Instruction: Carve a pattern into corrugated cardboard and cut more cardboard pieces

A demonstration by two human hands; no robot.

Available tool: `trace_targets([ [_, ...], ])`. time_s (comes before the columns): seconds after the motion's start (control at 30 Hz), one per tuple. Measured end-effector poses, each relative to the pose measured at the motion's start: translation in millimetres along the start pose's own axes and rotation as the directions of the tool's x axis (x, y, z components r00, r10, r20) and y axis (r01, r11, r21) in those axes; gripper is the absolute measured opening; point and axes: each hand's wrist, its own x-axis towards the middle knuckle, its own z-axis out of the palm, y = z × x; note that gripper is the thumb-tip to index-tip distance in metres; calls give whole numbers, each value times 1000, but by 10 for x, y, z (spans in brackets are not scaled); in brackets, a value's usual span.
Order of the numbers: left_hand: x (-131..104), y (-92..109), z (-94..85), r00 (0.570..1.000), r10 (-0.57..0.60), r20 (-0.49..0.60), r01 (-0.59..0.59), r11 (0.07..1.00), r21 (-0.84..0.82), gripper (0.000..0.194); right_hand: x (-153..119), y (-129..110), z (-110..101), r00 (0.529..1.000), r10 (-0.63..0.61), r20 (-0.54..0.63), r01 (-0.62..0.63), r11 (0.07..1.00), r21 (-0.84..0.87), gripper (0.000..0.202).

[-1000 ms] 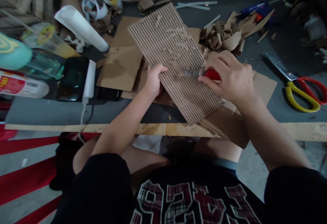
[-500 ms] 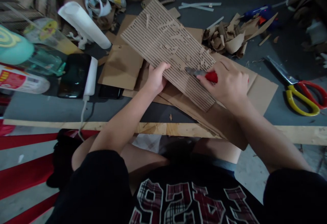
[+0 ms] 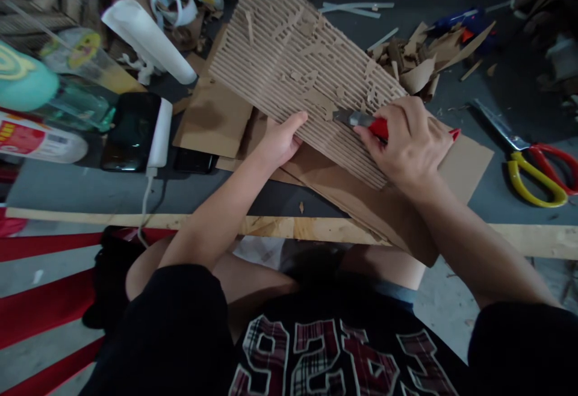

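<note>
Corrugated cardboard (image 3: 266,53) looks mostly peeled
Left hand (image 3: 283,138) pinches its edge; right hand (image 3: 413,142) grips a red-handled knife (image 3: 379,129) (paper scraps (image 3: 318,98) remain).

The corrugated cardboard (image 3: 295,68) looks matt and rough, the red handle (image 3: 380,128) smooth plastic, the blade (image 3: 344,117) metal

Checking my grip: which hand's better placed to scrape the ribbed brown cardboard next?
Likely your right hand: it holds the red-handled metal blade; your left hand grips the ribbed brown cardboard by its edge.
</note>
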Motion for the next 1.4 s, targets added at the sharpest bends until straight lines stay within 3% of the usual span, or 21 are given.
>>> trace_targets([
  [0.1,3,13,3,1000,-2,-6,2,1000,7,27,27,8,-27,997,25,-68,-22,999,33,51],
  [0.17,-24,15,23,1000,4,0,-4,1000,17,32,58,31,-71,977,37,-211,-25,998,63,56],
  [0.27,-96,23,77,999,27,43,-28,999,17,36,108,89,-122,946,-23,-323,81,983,165,52],
  [0.33,-140,30,115,996,22,86,-25,999,30,38,129,124,-119,959,-165,-231,227,935,273,47],
  [0.4,-166,37,137,994,-1,113,-6,998,60,39,134,143,-90,943,-317,-104,333,872,358,44],
  [0.47,-168,45,136,990,-48,134,36,995,92,38,128,148,-55,925,-377,33,337,860,383,39],
  [0.6,-136,76,94,953,-222,208,186,966,180,34,112,155,-20,899,-358,253,240,886,397,41],
  [0.7,-123,111,87,931,-285,229,233,945,229,36,104,155,-20,884,-415,213,299,855,424,35],
  [0.8,-145,155,120,925,-314,212,259,932,252,34,100,118,-29,879,-470,84,422,846,325,26],
  [0.87,-173,189,150,926,-324,195,265,924,275,33,97,75,-29,878,-475,58,446,857,258,27],
  [1.0,-222,249,182,927,-330,175,267,913,308,35,83,10,19,920,-379,98,340,898,280,26],
  [1.1,-237,273,177,914,-353,199,282,907,312,35,84,26,64,977,-214,19,196,924,328,23],
  [1.2,-241,274,172,905,-358,230,280,908,311,35,111,94,56,996,-69,-50,83,921,380,24],
  [1.3,-235,261,173,914,-337,225,257,912,321,35,138,166,8,977,-212,22,174,855,489,23],
  [1.4,-220,244,170,916,-328,231,242,911,334,40,137,196,-17,907,-401,130,268,787,556,26],
])
